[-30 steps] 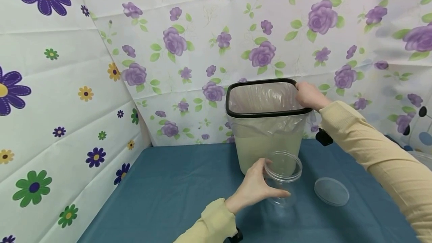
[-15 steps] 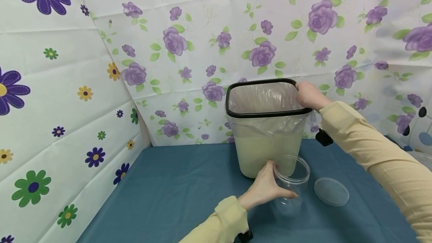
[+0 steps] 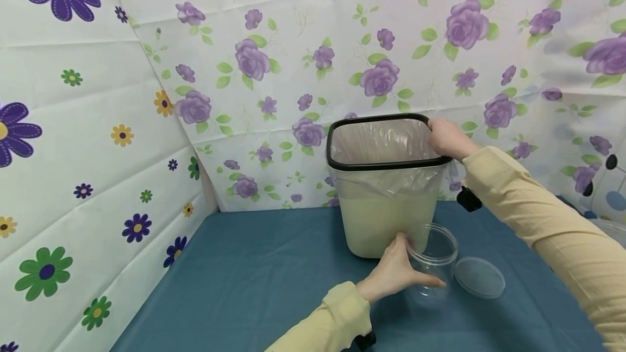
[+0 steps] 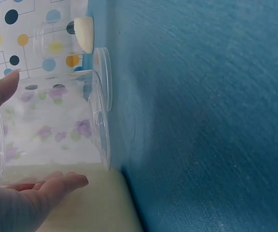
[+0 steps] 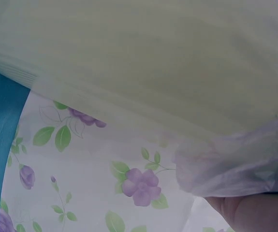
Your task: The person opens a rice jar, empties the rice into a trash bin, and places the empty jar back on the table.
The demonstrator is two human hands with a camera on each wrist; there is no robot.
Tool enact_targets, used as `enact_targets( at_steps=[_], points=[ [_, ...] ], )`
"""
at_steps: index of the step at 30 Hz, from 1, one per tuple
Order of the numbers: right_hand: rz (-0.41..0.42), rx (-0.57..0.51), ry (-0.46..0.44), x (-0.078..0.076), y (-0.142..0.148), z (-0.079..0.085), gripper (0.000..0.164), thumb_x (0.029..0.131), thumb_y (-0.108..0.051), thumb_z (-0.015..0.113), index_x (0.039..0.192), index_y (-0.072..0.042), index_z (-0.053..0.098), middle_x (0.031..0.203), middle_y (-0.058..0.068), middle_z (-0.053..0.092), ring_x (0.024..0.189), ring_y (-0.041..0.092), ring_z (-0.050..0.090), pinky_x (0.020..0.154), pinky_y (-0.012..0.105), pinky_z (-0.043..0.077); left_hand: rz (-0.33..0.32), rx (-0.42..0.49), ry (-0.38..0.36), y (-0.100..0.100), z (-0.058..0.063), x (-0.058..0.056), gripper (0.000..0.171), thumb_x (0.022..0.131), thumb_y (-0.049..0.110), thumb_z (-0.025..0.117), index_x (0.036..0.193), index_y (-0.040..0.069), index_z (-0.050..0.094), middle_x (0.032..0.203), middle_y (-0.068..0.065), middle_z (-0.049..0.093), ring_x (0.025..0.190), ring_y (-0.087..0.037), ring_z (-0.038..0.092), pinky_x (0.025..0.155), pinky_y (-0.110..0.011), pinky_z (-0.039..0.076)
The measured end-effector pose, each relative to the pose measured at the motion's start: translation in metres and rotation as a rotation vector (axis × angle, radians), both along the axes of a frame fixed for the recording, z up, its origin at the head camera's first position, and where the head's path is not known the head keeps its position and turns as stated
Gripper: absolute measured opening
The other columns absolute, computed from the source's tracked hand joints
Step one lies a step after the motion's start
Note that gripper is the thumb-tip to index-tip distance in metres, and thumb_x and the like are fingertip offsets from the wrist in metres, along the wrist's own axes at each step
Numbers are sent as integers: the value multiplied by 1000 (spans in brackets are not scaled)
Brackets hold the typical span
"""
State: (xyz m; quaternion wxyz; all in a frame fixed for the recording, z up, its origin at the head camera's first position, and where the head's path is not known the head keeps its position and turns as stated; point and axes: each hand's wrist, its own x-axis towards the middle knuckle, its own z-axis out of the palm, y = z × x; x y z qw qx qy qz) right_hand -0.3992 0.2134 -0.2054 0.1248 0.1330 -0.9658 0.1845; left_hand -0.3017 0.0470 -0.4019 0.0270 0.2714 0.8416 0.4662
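My left hand (image 3: 391,271) holds a clear plastic jar (image 3: 435,257) from its left side, the thumb in front and the fingers behind. The jar is upright, low over or on the cloth; I cannot tell which. In the left wrist view, the jar (image 4: 51,123) lies between thumb and fingers. Just right of it, a round clear lid (image 3: 480,277) rests flat on the table. Behind stands a pale bin (image 3: 386,221) with a black rim and a clear plastic liner. My right hand (image 3: 450,138) grips the rim's right side; most of its fingers are hidden in the right wrist view.
Blue cloth covers the table (image 3: 254,270). Flowered sheets (image 3: 274,86) hang behind and at the left. Another clear container shows at the right edge (image 3: 611,228); in the left wrist view, a clear vessel with something beige (image 4: 84,35) stands beyond the lid.
My left hand has moved right with the jar, bringing it closer to the lid. My right hand has stayed on the bin's rim, and the bin has not moved.
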Motion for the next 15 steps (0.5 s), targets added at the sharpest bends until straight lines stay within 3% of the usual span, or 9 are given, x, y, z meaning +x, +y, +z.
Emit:
enact_targets(
  at_steps=[15],
  points=[
    [6, 4, 1, -1, -1, 1, 9, 73, 12, 35, 74, 4, 39, 70, 19, 44, 67, 33, 42, 63, 43, 37, -18, -22, 35, 1, -7, -6, 87, 62, 33, 84, 127, 11, 31, 112, 3, 40, 101, -9, 43, 82, -25, 38]
  ],
)
